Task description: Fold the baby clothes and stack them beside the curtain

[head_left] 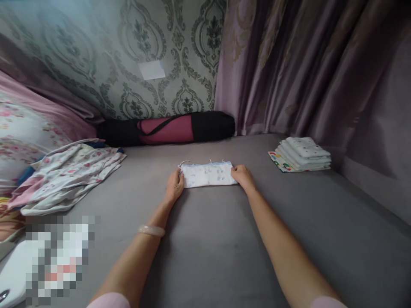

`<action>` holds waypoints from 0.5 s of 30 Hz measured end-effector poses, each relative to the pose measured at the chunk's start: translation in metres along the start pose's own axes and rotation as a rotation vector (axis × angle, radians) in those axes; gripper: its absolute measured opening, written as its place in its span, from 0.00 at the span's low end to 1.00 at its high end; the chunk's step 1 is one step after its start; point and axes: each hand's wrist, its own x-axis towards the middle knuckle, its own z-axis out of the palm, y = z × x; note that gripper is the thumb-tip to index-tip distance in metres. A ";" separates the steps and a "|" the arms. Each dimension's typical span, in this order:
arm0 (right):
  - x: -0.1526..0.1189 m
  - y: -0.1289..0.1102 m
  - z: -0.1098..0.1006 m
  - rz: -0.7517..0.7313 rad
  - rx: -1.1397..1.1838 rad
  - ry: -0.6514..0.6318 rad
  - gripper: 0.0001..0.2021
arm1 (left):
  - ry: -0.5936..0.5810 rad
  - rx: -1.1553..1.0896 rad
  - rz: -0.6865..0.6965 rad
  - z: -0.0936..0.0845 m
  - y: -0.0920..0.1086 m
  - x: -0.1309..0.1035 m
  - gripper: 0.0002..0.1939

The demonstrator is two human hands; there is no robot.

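Observation:
A white cloth with a faint blue print (208, 175) lies folded into a narrow strip on the grey sheet (205, 226), with a few loose threads along its far edge. At its left end, my left hand (176, 185) grips the cloth between thumb and fingers. My right hand (243, 176) pinches the opposite end, fingers closed on the edge. A pale bangle (151, 231) circles my left wrist.
A stack of folded cloths (302, 155) sits at the right. Loose printed clothes (73, 171) are heaped at the left. A black and maroon long bag (170, 128) lies along the patterned wall. A white object (19, 269), partly pixelated nearby, is at the lower left.

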 end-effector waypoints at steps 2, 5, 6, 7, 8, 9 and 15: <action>-0.001 -0.003 0.001 0.012 0.004 -0.008 0.18 | 0.015 0.004 0.039 0.000 0.000 0.000 0.18; -0.003 -0.005 0.002 0.014 -0.004 0.002 0.19 | 0.035 0.062 0.120 -0.002 0.006 -0.002 0.17; -0.002 -0.005 0.002 0.017 -0.005 -0.002 0.19 | 0.036 0.095 0.147 -0.003 0.009 -0.002 0.16; -0.002 -0.005 0.002 0.021 -0.004 -0.010 0.20 | 0.032 0.129 0.173 -0.004 0.013 -0.003 0.16; -0.001 -0.004 0.001 0.026 0.001 -0.022 0.20 | 0.021 0.160 0.197 -0.005 0.018 -0.003 0.17; 0.000 -0.004 0.001 0.030 0.009 -0.033 0.20 | 0.004 0.183 0.219 -0.005 0.024 -0.003 0.17; 0.011 0.002 0.005 0.043 0.461 -0.117 0.13 | -0.240 0.152 0.264 0.009 0.061 0.011 0.18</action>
